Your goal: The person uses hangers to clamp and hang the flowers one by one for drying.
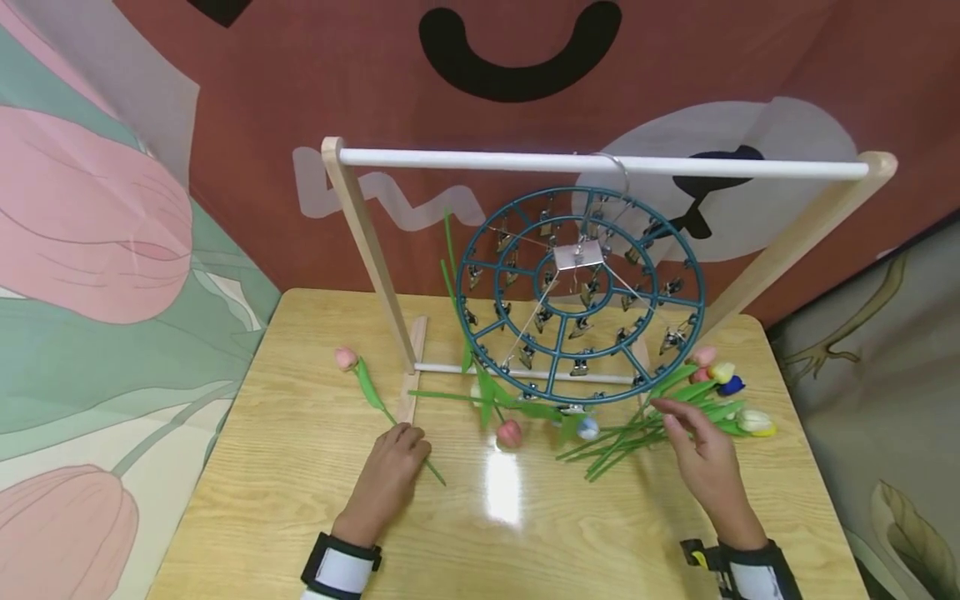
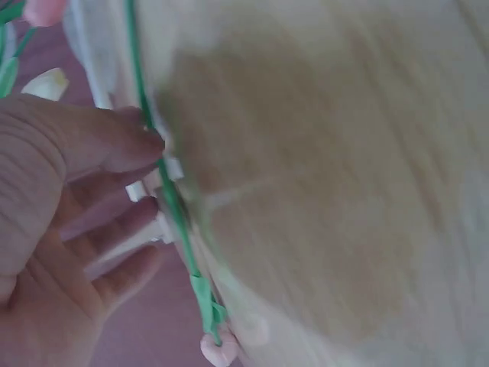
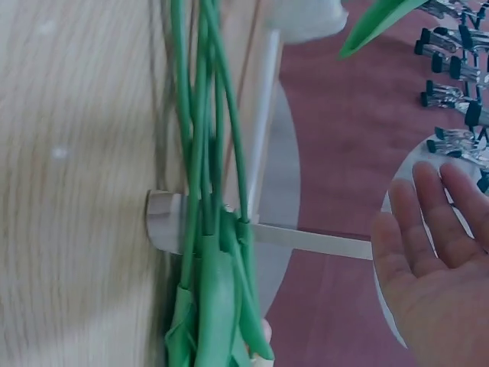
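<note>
My left hand (image 1: 386, 475) is low over the wood table at the left, pinching the green stem of a pink tulip (image 2: 176, 206). The tulip's pink bud points away to the far left. At the right, my right hand (image 1: 705, 467) is beside a bunch of tulips (image 1: 626, 437) with pink, yellow, white and blue heads. Its fingers are extended and hold nothing, with the palm showing in the right wrist view. A round teal clip hanger (image 1: 702, 292) with many small metal clips hangs in front of me, just beyond the right fingertips.
A wooden stand with a white top bar (image 1: 465, 160) carries the hanger; its feet rest on the table (image 1: 247, 500). Another pink tulip (image 1: 509, 433) and a light blue one (image 1: 588, 428) show below the hanger's front rim. A printed cloth (image 1: 247, 125) hangs behind.
</note>
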Tool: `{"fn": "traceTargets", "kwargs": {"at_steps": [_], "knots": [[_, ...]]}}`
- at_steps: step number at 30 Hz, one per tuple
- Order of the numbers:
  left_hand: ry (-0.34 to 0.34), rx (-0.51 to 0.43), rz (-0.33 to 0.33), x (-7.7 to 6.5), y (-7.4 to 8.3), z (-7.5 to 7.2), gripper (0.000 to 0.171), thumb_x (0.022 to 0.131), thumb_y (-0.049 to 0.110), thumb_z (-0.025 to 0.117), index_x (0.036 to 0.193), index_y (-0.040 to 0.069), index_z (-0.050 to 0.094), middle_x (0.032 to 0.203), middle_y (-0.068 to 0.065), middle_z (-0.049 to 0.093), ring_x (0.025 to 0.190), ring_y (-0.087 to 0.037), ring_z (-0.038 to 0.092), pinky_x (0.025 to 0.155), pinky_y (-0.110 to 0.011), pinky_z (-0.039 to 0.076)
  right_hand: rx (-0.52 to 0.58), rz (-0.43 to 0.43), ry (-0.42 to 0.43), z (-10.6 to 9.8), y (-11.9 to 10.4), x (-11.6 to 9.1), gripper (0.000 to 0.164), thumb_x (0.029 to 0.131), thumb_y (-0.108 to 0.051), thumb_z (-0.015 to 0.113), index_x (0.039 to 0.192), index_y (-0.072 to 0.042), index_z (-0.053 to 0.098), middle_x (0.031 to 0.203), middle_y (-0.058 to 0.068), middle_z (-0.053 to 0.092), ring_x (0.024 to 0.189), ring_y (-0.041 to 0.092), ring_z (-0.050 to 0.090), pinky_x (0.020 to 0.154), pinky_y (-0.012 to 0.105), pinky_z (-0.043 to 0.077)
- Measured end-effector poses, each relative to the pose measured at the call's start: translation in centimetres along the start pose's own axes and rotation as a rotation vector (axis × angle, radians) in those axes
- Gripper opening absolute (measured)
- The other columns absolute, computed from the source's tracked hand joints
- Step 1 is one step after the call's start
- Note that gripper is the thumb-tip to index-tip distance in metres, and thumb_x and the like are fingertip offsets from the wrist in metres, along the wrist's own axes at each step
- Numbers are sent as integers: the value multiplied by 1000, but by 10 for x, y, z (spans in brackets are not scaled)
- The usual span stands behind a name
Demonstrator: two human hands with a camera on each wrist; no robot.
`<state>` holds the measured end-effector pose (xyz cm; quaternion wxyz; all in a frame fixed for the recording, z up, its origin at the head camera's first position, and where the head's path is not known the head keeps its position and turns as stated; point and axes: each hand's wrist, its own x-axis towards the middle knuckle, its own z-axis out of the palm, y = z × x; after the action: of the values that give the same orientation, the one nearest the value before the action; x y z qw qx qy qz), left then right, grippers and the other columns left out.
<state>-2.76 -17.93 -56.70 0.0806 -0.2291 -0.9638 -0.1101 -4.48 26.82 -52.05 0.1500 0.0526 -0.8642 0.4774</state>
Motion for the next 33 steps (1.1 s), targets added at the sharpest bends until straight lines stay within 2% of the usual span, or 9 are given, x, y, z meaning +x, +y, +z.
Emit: {"fn": "traceTargets", "kwargs": {"at_steps": [3, 5, 9, 13, 18, 22, 24, 29, 33], "knots": [[16, 48, 44, 1, -4, 4, 17, 80, -6, 81, 89, 6, 74, 107, -8, 69, 108, -29, 62, 91, -48, 58, -25, -13, 3, 0, 6, -1, 27, 103, 2, 56, 128, 0, 67, 122, 19, 71, 112, -17, 55, 91, -1, 44], [28, 69, 69, 3, -6, 6, 18, 78, -5, 83, 87, 7, 72, 103, -7, 68, 105, -28, 62, 90, -46, 57, -55, -36, -6, 1, 10, -2, 27, 102, 3, 58, 128, 0, 67, 121, 21, 71, 112, -17, 54, 92, -1, 43], [46, 79, 112, 3, -6, 5, 26, 75, -4, 84, 92, 10, 71, 100, -6, 70, 104, -28, 64, 95, -47, 57, -151, -82, -46, 5, 17, -7, 26, 100, 1, 63, 126, 0, 67, 120, 16, 71, 110, -15, 53, 92, -1, 42], [48, 73, 147, 3, 3, -4, 32, 78, -4, 82, 100, 13, 67, 99, -3, 69, 101, -24, 64, 100, -47, 56, -238, -95, -78, 11, 16, -16, 20, 99, -3, 66, 119, -1, 68, 111, 10, 71, 101, -2, 60, 87, 0, 44], [112, 39, 218, 12, 26, -23, 29, 82, -4, 75, 102, 14, 65, 97, -2, 66, 95, -20, 63, 91, -37, 59, -273, -108, -109, 23, 7, -30, 16, 93, 1, 70, 106, -4, 63, 93, -1, 63, 87, 3, 58, 76, 16, 53], [168, 15, 273, 19, 45, -40, 18, 92, 1, 59, 103, 15, 63, 96, -2, 63, 90, -18, 63, 78, -32, 59, -260, -167, -173, 33, -2, -39, 24, 89, 3, 74, 104, -9, 60, 94, -7, 62, 86, 3, 59, 71, 33, 59], [190, 5, 288, 21, 52, -47, 17, 95, 4, 52, 105, 15, 62, 97, -2, 64, 90, -17, 63, 75, -30, 59, -240, -197, -204, 38, -5, -41, 25, 89, 3, 74, 106, -11, 61, 97, -6, 65, 88, 4, 61, 71, 34, 60], [235, -43, 312, 27, 66, -64, 19, 96, 3, 53, 109, 13, 63, 102, -3, 66, 92, -16, 66, 75, -27, 61, -123, -242, -264, 53, -14, -45, 24, 93, 3, 70, 111, -10, 64, 99, -4, 70, 87, 2, 62, 69, 27, 59], [265, -96, 332, 32, 74, -75, 30, 88, -6, 61, 111, 11, 65, 105, -3, 67, 93, -16, 68, 76, -25, 62, -41, -297, -286, 64, -21, -47, 29, 90, 6, 70, 116, -7, 65, 101, -3, 72, 88, 3, 64, 71, 20, 57]]}}
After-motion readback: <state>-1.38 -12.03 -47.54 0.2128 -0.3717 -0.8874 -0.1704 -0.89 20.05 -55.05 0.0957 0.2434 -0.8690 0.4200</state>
